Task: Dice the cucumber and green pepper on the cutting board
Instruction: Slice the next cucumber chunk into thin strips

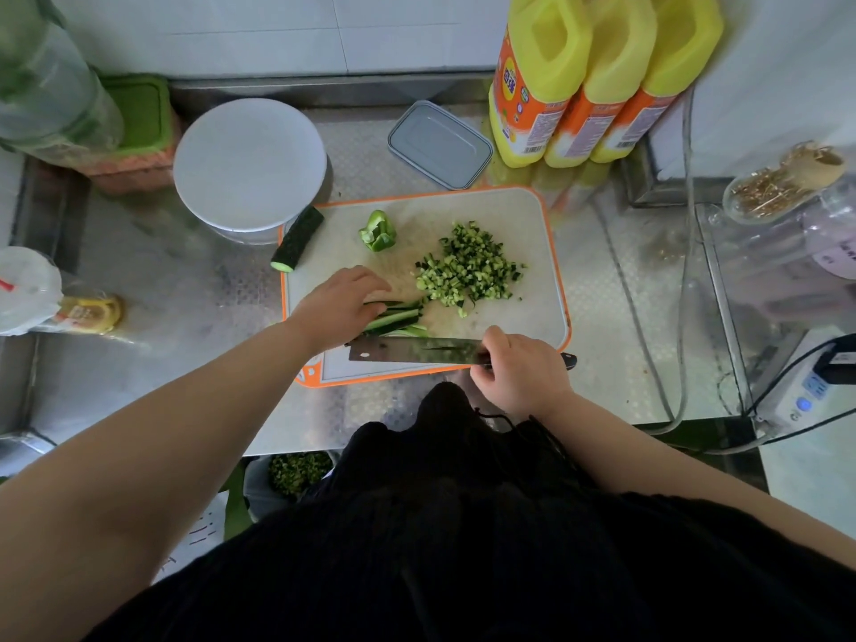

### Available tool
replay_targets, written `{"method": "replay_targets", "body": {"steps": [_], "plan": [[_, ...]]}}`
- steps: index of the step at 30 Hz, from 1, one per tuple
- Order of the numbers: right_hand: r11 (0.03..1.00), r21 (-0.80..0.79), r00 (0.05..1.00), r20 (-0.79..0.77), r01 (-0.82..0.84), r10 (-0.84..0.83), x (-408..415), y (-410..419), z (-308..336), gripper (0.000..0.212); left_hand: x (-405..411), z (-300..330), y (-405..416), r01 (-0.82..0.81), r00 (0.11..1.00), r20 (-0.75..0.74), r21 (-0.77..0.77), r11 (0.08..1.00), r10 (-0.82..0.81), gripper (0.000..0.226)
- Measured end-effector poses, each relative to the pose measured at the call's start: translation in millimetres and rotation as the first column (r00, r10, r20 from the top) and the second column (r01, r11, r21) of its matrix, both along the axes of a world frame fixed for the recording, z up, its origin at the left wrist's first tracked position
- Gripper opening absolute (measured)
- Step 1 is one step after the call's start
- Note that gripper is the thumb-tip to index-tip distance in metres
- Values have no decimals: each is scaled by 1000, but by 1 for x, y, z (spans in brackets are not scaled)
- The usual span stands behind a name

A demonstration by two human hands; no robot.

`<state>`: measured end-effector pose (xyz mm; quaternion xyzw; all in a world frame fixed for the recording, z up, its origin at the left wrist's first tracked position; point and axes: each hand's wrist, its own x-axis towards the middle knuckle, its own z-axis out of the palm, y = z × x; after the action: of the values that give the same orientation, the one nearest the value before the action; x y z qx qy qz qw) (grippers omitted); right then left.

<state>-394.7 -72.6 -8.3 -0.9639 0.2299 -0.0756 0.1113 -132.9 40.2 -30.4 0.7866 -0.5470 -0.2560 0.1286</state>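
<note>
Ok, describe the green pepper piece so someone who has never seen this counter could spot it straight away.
Find the white cutting board with the orange rim in the middle of the steel counter. Near its far left corner sits the green pepper piece, alone, just right of the dark cucumber chunk on the board's edge. It is bright light green, curled and uncut, unlike the pile of diced cucumber to its right.

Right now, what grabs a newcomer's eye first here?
The heap of diced green cucumber in the middle of the orange-rimmed white cutting board. Near the board's front edge, the right hand grips a broad steel cleaver while the left hand rests on cucumber strips. Three yellow plastic jugs stand behind.
</note>
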Motion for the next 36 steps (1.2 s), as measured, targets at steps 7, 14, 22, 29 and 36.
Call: {"method": "replay_targets", "body": {"steps": [7, 14, 22, 29, 36], "plan": [[998, 16, 998, 24, -64, 64, -7, -6, -2, 16, 6, 6, -7, -79, 984, -152, 102, 992, 94, 44], [982, 117, 987, 49, 149, -155, -17, -8, -4, 15, -22, -4, 8, 148, 962, 207, 153, 977, -178, 70], [864, 261, 892, 24, 430, -452, -12, -11, -2, 12, -45, -15, -4, 9, 965, 262, 72, 997, -28, 62], [834, 351, 901, -85, 426, -424, 6, -6, 10, 14, -59, -13, -14, -277, 942, 223, 86, 957, 252, 50], [845, 395, 929, -232, 361, -288, 40, -4, 16, 22, -73, -9, -11, -479, 876, 104, 86, 873, 470, 53]]}}
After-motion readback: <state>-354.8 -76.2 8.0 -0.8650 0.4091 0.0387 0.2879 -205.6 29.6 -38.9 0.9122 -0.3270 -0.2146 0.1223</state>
